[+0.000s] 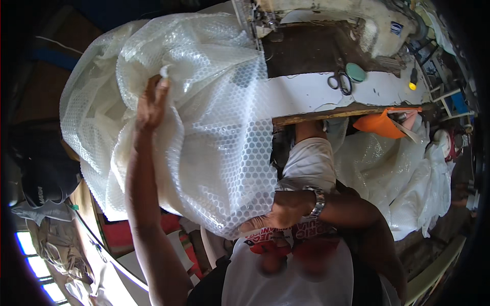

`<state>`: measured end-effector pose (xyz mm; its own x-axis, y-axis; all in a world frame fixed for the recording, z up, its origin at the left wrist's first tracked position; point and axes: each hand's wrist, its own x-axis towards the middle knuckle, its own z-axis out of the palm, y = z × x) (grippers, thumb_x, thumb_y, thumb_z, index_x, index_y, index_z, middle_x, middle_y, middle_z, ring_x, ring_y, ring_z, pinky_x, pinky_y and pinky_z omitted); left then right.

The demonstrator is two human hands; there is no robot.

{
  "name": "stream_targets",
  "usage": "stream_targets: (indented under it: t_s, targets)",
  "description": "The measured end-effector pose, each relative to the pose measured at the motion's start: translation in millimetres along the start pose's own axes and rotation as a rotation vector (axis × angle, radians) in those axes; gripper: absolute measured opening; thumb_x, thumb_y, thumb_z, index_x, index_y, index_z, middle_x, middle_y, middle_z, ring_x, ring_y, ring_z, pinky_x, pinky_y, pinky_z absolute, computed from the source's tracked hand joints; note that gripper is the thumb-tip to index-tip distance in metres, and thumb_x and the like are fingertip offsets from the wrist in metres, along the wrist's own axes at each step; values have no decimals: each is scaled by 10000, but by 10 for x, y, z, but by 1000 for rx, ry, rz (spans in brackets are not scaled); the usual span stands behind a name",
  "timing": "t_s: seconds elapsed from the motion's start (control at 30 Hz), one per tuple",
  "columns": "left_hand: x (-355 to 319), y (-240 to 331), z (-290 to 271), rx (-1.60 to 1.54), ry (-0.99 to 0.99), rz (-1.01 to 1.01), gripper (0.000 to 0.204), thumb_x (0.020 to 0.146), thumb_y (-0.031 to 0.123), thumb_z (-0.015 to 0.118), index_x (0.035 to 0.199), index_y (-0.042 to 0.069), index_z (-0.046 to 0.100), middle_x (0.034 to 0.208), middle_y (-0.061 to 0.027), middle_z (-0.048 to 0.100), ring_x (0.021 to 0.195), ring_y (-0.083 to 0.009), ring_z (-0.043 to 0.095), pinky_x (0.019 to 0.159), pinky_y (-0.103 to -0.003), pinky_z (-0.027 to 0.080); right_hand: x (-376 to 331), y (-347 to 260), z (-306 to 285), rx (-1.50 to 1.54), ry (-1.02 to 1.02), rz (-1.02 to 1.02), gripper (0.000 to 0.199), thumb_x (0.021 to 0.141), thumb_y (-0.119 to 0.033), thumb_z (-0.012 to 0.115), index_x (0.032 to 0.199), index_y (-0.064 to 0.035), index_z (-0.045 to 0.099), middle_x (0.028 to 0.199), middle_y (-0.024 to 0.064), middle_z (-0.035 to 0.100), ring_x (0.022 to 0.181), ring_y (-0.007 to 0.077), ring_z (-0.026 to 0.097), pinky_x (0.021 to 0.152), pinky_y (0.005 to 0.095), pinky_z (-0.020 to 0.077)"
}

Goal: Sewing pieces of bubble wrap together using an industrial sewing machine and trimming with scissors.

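Observation:
A big, crumpled sheet of clear bubble wrap (pixel 219 132) fills the left and middle of the view. Its straight right edge runs from beside the machine down to my chest. My left hand (pixel 152 104), arm stretched forward, is closed on a gathered fold of the sheet, whose tip pokes out above the fingers. Close to my body, my right hand (pixel 283 210), with a metal-band watch (pixel 316 202) on the wrist, grips the sheet's near right corner between thumb and fingers. The fingertips are partly hidden.
A worn sewing machine (pixel 377 30) stands at the back right. On its white tabletop (pixel 301 94) lie black-handled scissors (pixel 341 84), a round green object (pixel 356 72) and a yellow-and-black tool (pixel 413 80). More plastic wrap (pixel 388 178) is heaped at right, below an orange item (pixel 380 125).

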<state>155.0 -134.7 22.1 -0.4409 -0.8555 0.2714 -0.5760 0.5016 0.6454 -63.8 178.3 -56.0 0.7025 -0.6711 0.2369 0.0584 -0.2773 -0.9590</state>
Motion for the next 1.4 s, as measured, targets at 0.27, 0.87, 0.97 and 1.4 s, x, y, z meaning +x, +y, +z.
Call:
stream_targets:
  t_s: [0.27, 0.87, 0.97, 1.4]
  targets:
    - [81, -1, -122, 380, -111, 42, 575, 982, 380, 682, 1387, -13, 568, 1278, -240, 669, 1222, -351, 627, 1035, -425, 472, -684, 864, 118, 419, 117, 878, 369, 1049, -247, 608, 1348, -32, 636, 1267, 155, 688, 1024, 170, 687, 937, 365, 556]
    - [-1462, 1869, -32, 513, -694, 433, 347, 652, 164, 898, 907, 60, 688, 1262, -182, 652, 1209, -333, 648, 951, -416, 581, -463, 730, -214, 159, 829, 257, 297, 1056, -158, 613, 856, 35, 508, 805, 86, 637, 831, 78, 648, 744, 272, 555]
    - [-1475, 1974, 222, 319, -735, 641, 346, 637, 126, 862, 843, 2, 613, 1399, -207, 567, 1288, -348, 607, 1014, -425, 573, -505, 926, -154, 161, 879, 187, 328, 1058, -161, 610, 837, 40, 475, 732, 84, 574, 843, 80, 647, 734, 272, 548]
    - [-1479, 1578, 688, 219, -877, 680, 365, 662, 116, 799, 956, -2, 618, 1415, -216, 578, 1305, -362, 596, 1030, -425, 560, -792, -115, -692, -701, 870, 411, 149, 979, -185, 637, 1002, -43, 677, 816, 162, 699, 747, 365, 689, 664, 467, 537]
